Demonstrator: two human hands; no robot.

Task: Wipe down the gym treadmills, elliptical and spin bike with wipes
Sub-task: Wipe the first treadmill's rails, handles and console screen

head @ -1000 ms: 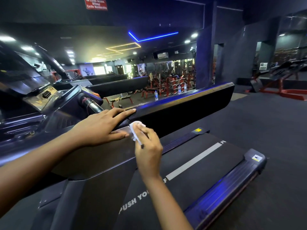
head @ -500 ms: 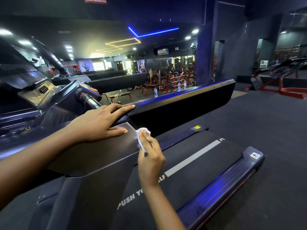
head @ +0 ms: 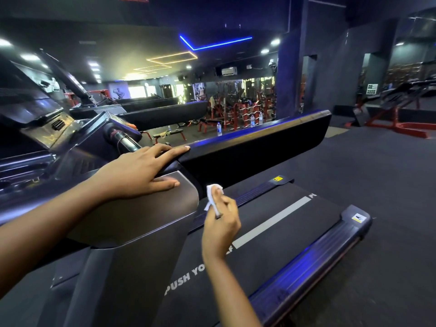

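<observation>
I stand beside a black treadmill whose long side handrail (head: 259, 140) runs from the console (head: 59, 133) toward the right. My left hand (head: 139, 171) rests flat with straight fingers on the grey panel (head: 132, 215) where the rail joins the upright. My right hand (head: 220, 225) pinches a small crumpled white wipe (head: 213, 195) and holds it against the lower inner face of the rail, just right of the panel's corner. Below lies the running belt (head: 271, 234) with a grey stripe and the words PUSH YOURSELF partly hidden by my arm.
More treadmills (head: 162, 114) stand in a row behind this one. Red weight racks (head: 238, 107) and water bottles (head: 219, 129) are across the floor. A dark pillar (head: 290, 74) rises behind the rail. Open black floor (head: 377, 175) lies to the right, with a red-framed machine (head: 401, 107) beyond.
My right hand with the wipe slid off the top of the grey panel, moving right and down to the rail's lower face. My left hand stayed in place.
</observation>
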